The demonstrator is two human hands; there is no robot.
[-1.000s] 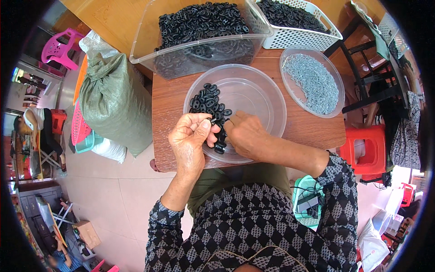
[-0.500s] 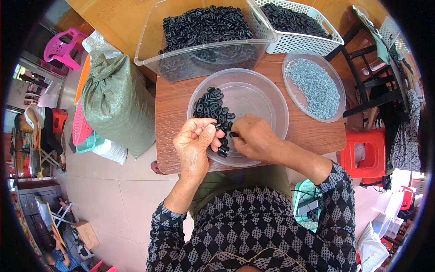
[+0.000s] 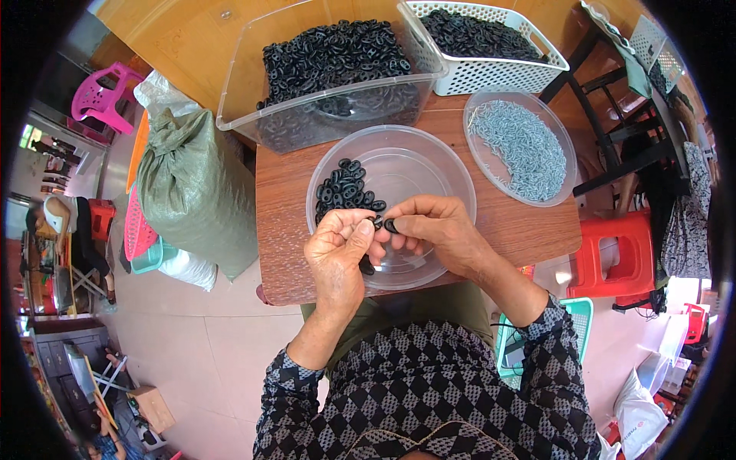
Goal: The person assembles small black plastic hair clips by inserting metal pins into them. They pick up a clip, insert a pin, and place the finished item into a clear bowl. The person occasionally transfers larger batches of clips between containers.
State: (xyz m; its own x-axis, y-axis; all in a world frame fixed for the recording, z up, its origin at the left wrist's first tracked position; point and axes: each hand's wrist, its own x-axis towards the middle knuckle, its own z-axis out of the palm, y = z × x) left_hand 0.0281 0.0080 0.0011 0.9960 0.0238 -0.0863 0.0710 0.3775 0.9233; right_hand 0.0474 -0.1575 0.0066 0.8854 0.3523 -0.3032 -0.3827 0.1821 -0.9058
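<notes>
Over the near side of a round clear plastic tub [image 3: 418, 165], my two hands meet with their fingertips close together. My left hand [image 3: 335, 249] is closed, pinching a small black part [image 3: 376, 221] between thumb and fingers. Between the thumb and fingers of my right hand [image 3: 445, 231] is a small black oval piece [image 3: 390, 226], held against or very near the left one. Fingers partly hide both pieces. A pile of black oval plastic pieces with holes [image 3: 341, 186] lies at the left side of the tub, partly behind my left hand.
Behind the tub, a clear bin [image 3: 238, 107] and a white perforated basket [image 3: 498, 77] hold many black pieces. A clear dish [image 3: 497, 176] of thin silvery-blue pins or screws sits right on the wooden table [image 3: 280, 192]. A green sack [image 3: 203, 192] stands left, a red stool [image 3: 613, 257] right.
My right hand has risen from the tub's bottom with a black oval piece and come to my left fingertips. The head view has shifted slightly.
</notes>
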